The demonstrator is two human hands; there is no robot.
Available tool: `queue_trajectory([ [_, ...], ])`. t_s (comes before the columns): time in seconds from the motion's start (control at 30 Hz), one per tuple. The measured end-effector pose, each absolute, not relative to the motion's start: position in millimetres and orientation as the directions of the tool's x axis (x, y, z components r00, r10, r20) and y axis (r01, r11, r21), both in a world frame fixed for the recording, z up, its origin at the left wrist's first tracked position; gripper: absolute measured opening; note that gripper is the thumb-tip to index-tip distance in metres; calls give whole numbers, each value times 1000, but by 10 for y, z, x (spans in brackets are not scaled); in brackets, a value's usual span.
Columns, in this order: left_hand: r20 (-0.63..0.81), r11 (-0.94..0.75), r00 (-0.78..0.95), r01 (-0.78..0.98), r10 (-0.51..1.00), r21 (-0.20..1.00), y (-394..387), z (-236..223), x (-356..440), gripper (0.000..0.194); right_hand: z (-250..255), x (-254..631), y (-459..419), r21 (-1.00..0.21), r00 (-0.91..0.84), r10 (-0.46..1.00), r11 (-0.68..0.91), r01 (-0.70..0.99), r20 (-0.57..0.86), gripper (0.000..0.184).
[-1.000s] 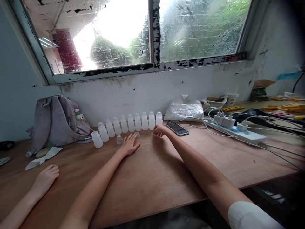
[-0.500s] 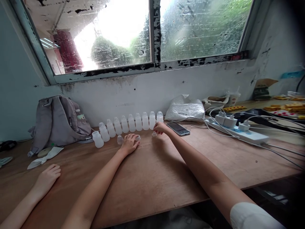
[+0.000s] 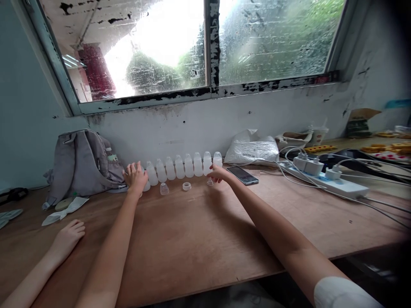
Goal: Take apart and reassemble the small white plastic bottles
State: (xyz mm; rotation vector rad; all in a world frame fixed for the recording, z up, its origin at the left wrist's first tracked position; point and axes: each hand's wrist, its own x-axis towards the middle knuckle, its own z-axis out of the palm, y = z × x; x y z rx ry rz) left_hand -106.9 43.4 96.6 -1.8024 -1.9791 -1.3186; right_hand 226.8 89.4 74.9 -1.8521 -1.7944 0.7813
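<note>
A row of small translucent white bottles (image 3: 184,166) stands along the wall on the wooden table (image 3: 199,239). My left hand (image 3: 135,176) reaches over the left end of the row with its fingers spread, covering the nearest bottles; whether it grips one is hidden. My right hand (image 3: 217,174) is pinched on a small clear cap (image 3: 210,182) that rests on the table in front of the row's right end. Between my hands, a white ring (image 3: 186,186) and a clear dome cap (image 3: 164,188) lie loose on the wood.
A grey bag (image 3: 80,164) leans on the wall at left, with a crumpled wrapper (image 3: 62,210) in front. Another person's hand (image 3: 68,236) rests at lower left. A phone (image 3: 242,175), a white plastic bag (image 3: 252,148) and a power strip (image 3: 334,182) with cables lie at right.
My left hand has left the white ring and moved left and back to the left end of the bottle row. My right hand stays pinched on the clear cap.
</note>
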Motion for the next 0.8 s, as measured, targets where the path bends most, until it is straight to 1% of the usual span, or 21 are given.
queue_trajectory([
  [0.07,708,-65,-242,924,664,377,459,885,-1103,31,775,2248,864,-662,-6,995,-58,747,-95,56],
  [0.13,745,-23,-206,959,634,284,478,834,-1105,29,794,2228,846,-659,-2,995,-63,749,-98,60],
  [0.2,733,-25,-183,964,655,263,475,835,-1076,27,814,2212,839,-655,9,995,-71,752,-96,66],
  [0.27,728,-49,-179,959,662,280,447,897,-1016,27,842,2201,836,-656,20,996,-72,752,-86,74],
  [0.33,758,-107,-194,938,623,328,400,1008,-925,31,885,2185,820,-672,10,999,-29,740,-32,79],
  [0.4,793,-221,-223,886,567,407,339,1141,-812,37,948,2148,772,-703,-48,997,71,708,53,79],
  [0.43,795,-295,-234,840,560,455,306,1205,-749,37,987,2115,731,-722,-106,990,141,677,94,77],
  [0.5,755,-442,-204,704,623,555,236,1307,-618,35,1078,2016,616,-769,-268,952,282,574,149,72],
  [0.57,679,-549,-90,515,729,658,167,1359,-494,35,1171,1884,469,-823,-445,877,383,419,182,69],
  [0.63,605,-586,49,321,795,744,106,1370,-391,38,1243,1745,325,-854,-577,792,428,295,198,65],
  [0.7,561,-574,125,190,819,796,61,1357,-319,40,1278,1633,222,-853,-671,716,461,246,193,59],
  [0.73,549,-563,128,156,826,811,46,1349,-295,41,1280,1594,192,-848,-695,691,476,232,198,56],
  [0.8,539,-545,84,139,838,827,29,1333,-262,41,1263,1552,173,-820,-691,686,517,246,225,52],
])
